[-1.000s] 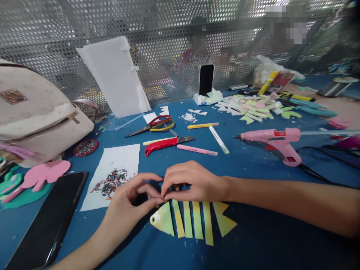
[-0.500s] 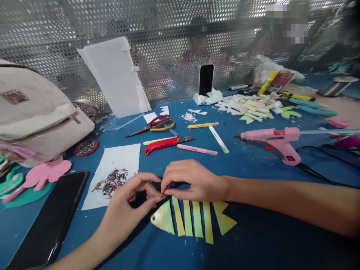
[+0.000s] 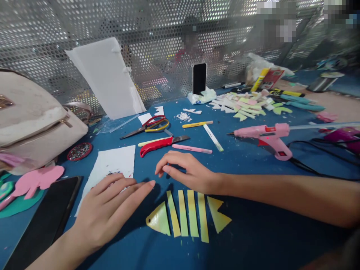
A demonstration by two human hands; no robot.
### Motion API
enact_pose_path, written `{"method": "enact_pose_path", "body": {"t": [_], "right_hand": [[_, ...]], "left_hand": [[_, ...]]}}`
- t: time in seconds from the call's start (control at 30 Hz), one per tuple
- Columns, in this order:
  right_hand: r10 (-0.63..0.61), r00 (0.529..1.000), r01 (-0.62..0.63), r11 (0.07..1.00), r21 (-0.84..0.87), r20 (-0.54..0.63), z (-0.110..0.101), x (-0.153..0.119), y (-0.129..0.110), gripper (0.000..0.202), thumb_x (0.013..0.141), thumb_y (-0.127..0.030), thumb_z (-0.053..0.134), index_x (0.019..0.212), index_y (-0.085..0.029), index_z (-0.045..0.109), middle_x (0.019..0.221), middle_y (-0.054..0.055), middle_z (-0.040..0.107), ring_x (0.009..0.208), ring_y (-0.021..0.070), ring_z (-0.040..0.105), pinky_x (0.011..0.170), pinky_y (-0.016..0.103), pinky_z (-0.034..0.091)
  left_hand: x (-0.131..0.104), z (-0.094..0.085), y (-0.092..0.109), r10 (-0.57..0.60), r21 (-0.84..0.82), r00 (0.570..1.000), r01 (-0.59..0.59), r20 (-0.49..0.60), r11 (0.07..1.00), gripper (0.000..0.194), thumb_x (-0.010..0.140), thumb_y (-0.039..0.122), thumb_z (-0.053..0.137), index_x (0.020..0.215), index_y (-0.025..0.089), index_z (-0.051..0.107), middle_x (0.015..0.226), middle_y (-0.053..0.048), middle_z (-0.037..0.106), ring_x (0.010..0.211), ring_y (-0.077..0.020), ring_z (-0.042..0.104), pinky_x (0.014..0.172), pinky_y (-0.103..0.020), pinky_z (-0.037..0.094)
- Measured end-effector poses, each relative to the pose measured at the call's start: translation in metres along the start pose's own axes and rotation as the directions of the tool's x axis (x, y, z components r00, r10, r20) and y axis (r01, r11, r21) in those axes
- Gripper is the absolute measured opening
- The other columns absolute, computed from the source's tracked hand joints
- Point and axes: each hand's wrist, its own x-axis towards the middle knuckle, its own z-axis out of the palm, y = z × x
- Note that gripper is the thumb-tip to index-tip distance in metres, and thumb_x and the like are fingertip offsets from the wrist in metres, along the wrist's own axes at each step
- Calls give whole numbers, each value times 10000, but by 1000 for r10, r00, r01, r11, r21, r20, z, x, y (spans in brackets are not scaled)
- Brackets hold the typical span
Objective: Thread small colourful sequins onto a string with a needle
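Head view: no readable writing or brand anywhere. Red/yellow packet (image 3: 267, 78) far right has print, too blurred to make out.

Paper fish (image 3: 187, 214) lies flat on the blue counter (image 3: 253, 232), near centre, cut into separate pieces: triangular head at left with a small dark eye dot, four narrow strips side by side, notched tail at right. Colour is a yellow-to-green fade, head looks glossy. Small gaps between pieces.

Left hand (image 3: 109, 210) is flat, palm down, fingers spread and extended, holding nothing. It sits just left of the fish head, fingertips over the near edge of a white paper sheet (image 3: 112, 163) that carries some glitter.

Right hand (image 3: 185, 170) is loosely curled, fingers slightly apart, empty; it is just beyond the strips. Cannot tell whether it touches them.

Around it:
- black phone (image 3: 42, 225) near left
- pink foam cutout (image 3: 33, 179) and beige bag (image 3: 30, 123) left
- red-handled cutter (image 3: 161, 143), scissors (image 3: 149, 125), pink pen (image 3: 192, 149) mid-counter
- pink glue gun (image 3: 264, 135) right, cable trailing off right
- second phone (image 3: 199, 78) upright at the far mesh wall
- pile of paper offcuts (image 3: 244, 105) far right
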Motion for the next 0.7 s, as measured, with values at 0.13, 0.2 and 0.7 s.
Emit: {"method": "enact_pose_path", "body": {"t": [0.13, 0.2, 0.7], "right_hand": [[-5, 1000, 5, 1000, 7, -5, 0, 0, 0, 214, 1039, -169, 442, 1034, -165, 657, 967, 46, 692, 935, 145, 649, 859, 280, 503], [-33, 999, 33, 999, -18, 11, -1, 1, -1, 215, 1040, -164, 446, 1036, -162, 660, 972, 48, 696, 946, 151, 635, 878, 290, 490], [-205, 970, 223, 964, -145, 130, 2, -2, 5, 80, 944, -241, 700, 921, -166, 714, 858, 18, 731, 795, 144, 593, 765, 270, 450]], "left_hand": [[-2, 6, -7, -74, -36, 997, 73, -27, 997, 380, 939, 15, 610, 1307, 110, 608, 952, -84, 769, 872, -207, 668, 898, -383, 482], [2, 6, -4, -141, -72, 989, 138, -38, 988, 347, 936, 30, 631, 1267, 132, 617, 920, -65, 769, 819, -188, 675, 865, -362, 491], [15, 11, 34, -619, -581, 750, 618, 232, 530, 200, 936, 176, 602, 1088, 305, 582, 846, 80, 770, 731, -96, 748, 719, -160, 569]]}}
